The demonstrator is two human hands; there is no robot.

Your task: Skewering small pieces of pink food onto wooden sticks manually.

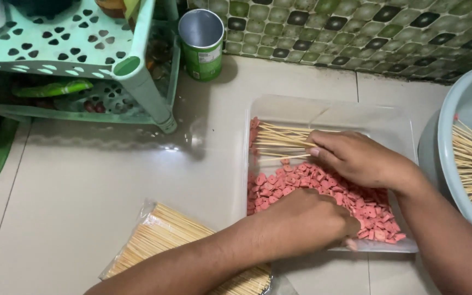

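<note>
Head view | clear tray [394,128] on floor | left hand [301,221] is curled into pink sausage pieces [312,183] | right hand [356,158] is closed on skewers [279,141] | few skewers loaded; most pieces loose | spare skewers [165,235] packed, unused

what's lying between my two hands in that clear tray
In the head view, pink sausage pieces lie heaped in the clear tray between the left hand and the right hand, which rests on skewers.
</note>
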